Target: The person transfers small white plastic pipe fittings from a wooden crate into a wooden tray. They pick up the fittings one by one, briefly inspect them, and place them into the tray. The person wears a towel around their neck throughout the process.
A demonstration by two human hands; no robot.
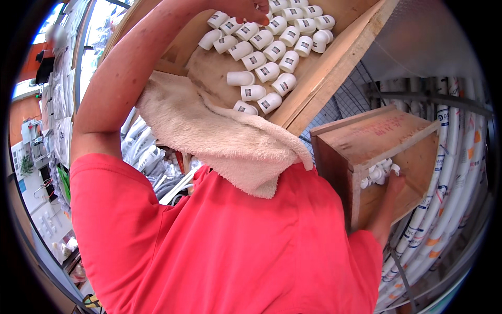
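Note:
My left hand (pixel 244 9) is at the top edge, above a large wooden box (pixel 334 78). Its fingers are curled, and the picture's edge cuts off part of them; whatever they hold is hidden. Below it, white elbow pipe fittings (pixel 261 39) with dark labels lie in loose rows on the box floor. At the right, my right hand (pixel 396 180) reaches into a smaller wooden box (pixel 361 137). Its fingers close around a white pipe fitting (pixel 396 169), beside several more white fittings (pixel 377 171).
A beige towel (pixel 219 131) drapes over the large box's near edge. Long white pipes (pixel 444 172) stand bundled at the right, near a wire mesh (pixel 342 89). Plastic-wrapped parts (pixel 144 152) lie below my left arm. Hanging packets (pixel 61 94) line the left side.

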